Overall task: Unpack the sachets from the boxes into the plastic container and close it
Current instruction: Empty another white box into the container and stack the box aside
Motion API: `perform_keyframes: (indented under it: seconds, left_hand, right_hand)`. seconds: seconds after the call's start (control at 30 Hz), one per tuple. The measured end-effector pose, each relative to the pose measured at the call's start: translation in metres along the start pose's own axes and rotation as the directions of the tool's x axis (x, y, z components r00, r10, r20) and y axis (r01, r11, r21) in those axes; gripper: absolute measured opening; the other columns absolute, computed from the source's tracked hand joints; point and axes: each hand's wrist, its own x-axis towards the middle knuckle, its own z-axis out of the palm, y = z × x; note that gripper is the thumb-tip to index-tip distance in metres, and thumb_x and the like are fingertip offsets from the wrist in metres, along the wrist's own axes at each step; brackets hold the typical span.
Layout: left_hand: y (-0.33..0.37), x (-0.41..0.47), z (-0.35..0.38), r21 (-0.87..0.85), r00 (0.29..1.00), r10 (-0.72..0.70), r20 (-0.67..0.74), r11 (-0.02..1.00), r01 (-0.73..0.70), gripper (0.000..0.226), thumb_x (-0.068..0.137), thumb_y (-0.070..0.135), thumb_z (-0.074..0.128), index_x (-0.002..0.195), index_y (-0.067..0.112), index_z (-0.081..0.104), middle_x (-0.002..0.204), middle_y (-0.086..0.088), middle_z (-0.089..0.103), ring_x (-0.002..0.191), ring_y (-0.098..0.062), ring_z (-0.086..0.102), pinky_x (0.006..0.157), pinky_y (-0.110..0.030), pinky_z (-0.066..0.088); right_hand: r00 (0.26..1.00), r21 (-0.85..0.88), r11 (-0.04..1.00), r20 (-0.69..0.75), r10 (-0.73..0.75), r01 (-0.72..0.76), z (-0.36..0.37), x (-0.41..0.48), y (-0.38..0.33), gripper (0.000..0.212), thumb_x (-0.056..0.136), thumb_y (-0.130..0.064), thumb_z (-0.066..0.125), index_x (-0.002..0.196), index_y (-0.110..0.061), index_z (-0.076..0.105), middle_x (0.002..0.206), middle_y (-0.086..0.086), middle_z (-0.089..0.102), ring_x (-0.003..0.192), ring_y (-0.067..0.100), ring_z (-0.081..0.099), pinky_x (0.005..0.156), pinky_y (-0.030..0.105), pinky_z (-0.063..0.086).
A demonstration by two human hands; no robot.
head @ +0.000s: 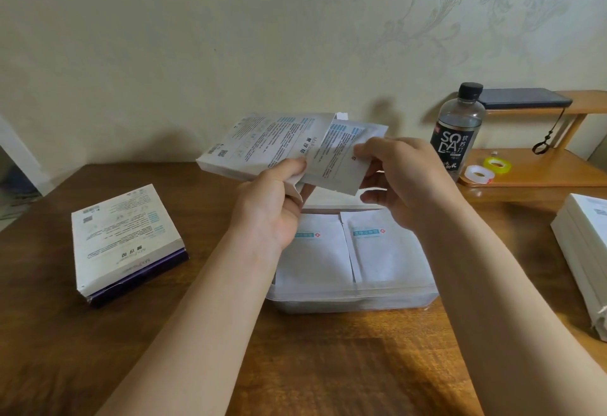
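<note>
Left hand (pixel 279 198) grips the box (pixel 262 142), right hand (pixel 394 179) pinches sachets (pixel 341 159); a loose pinch could spill them beside the container (pixel 354 300).

Free room and obstacles on the wooden table (pixel 230 350) — head view.
Lower centre and lower left of the frame lie bare, open to a hand. At left stands a closed box (pixel 126 241); at centre the open plastic container (pixel 354 297), its mouth partly overhung by both raised hands; at right edge a white stack (pixel 584 258) — upper right, a soda bottle (pixel 458 129) and a low shelf (pixel 538 169).
</note>
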Motion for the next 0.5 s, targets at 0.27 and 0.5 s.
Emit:
perform_keyframes:
  seconds: [0.27,0.5]
  left_hand:
    - [0.011,0.010,-0.011,-0.108,1.000,-0.002,0.024,0.994,0.005,0.032,0.087,-0.013,0.064,0.111,0.008,0.068,0.109,-0.012,0.077,0.103,-0.025,0.074,0.076,-0.034,0.064]
    - [0.010,0.003,-0.005,-0.061,0.993,-0.105,0.053,0.992,0.108,0.022,0.089,-0.012,0.062,0.100,0.007,0.066,0.093,-0.009,0.077,0.105,-0.023,0.072,0.071,-0.032,0.064]
  right_hand:
    - [0.988,0.134,0.991,0.149,-0.040,0.020,-0.018,0.005,-0.003,0.030,0.087,-0.004,0.037,0.084,-0.005,0.067,0.081,0.016,0.068,0.062,0.027,0.062,0.050,0.028,0.045]
    - [0.853,-0.240,0.821,0.217,-0.475,0.518,-0.032,0.017,0.016,0.069,0.085,0.008,0.069,0.129,-0.043,0.058,0.116,0.005,0.067,0.094,0.021,0.073,0.060,0.036,0.061]
